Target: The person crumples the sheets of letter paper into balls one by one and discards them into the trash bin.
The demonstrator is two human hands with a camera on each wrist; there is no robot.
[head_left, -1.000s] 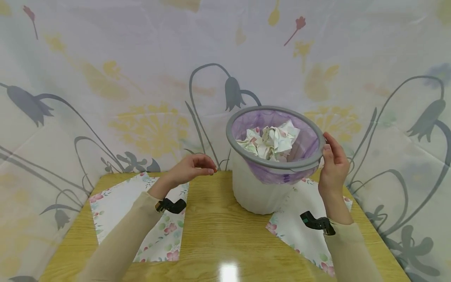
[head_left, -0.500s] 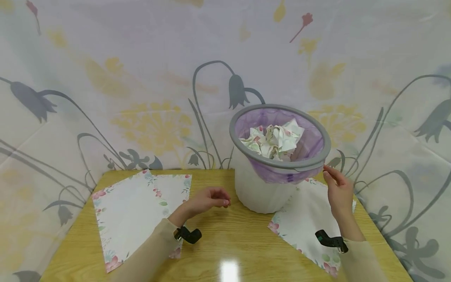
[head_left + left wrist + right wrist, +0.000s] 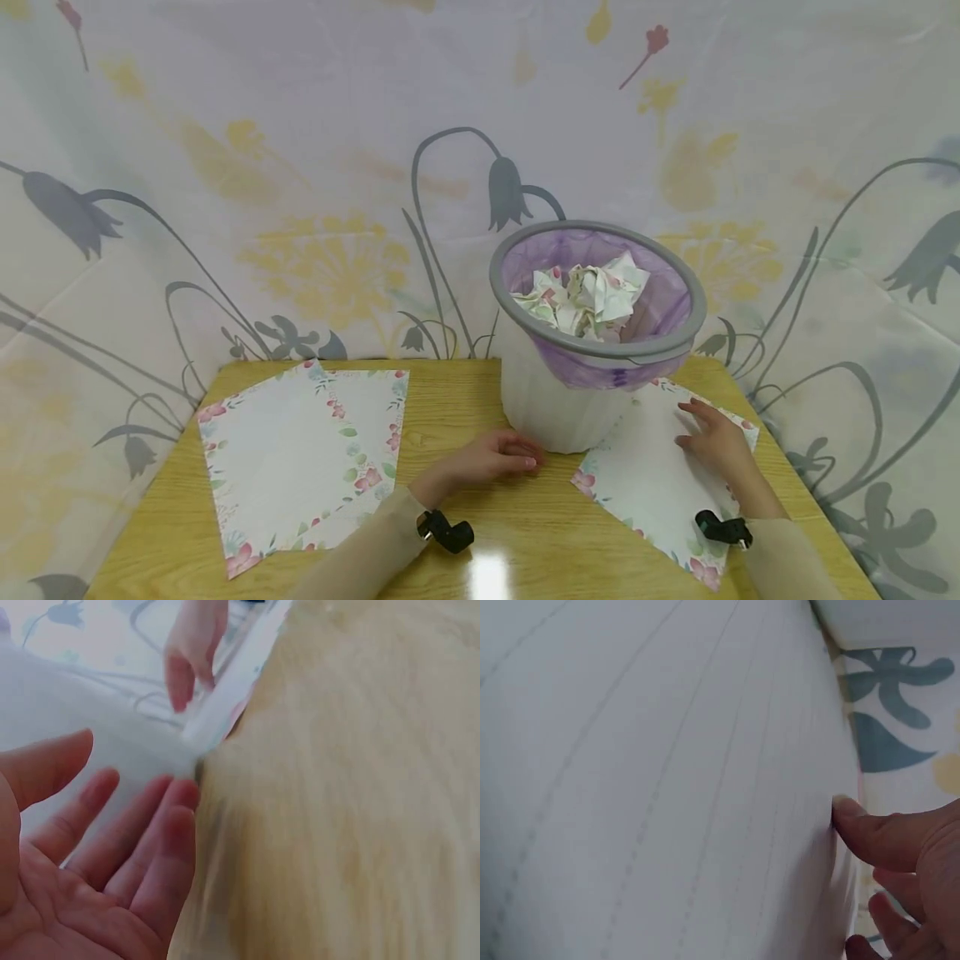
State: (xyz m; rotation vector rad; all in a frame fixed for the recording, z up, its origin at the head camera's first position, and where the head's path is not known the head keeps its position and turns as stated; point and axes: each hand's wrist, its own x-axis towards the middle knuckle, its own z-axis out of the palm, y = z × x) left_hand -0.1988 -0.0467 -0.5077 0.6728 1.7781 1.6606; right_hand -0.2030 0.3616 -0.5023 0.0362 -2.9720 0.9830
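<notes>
A white waste bin (image 3: 551,408) with a grey rim stands on the table, lined with a purple bag (image 3: 660,312). Crumpled patterned paper (image 3: 603,287) sits inside it. Beside the bin's base is my left hand (image 3: 483,461), its fingers loosely bent around nothing; the left wrist view shows them spread close to the white wall. Over the flower-bordered sheet (image 3: 652,475) at the right lies my right hand (image 3: 716,442), fingers and thumb apart. In the right wrist view the thumb (image 3: 877,829) touches this lined sheet near its edge; the other fingertips are partly hidden.
Two overlapping flower-bordered sheets (image 3: 277,467) lie at the left of the wooden table (image 3: 442,400). A flower-printed cloth (image 3: 322,167) hangs behind and along both sides. The bin stands near the back edge, close to the right-hand sheet.
My right hand has left the bin's rim and come down onto the right-hand sheet. My left hand has moved right and nearer, down to the bin's base. The bin stays in place.
</notes>
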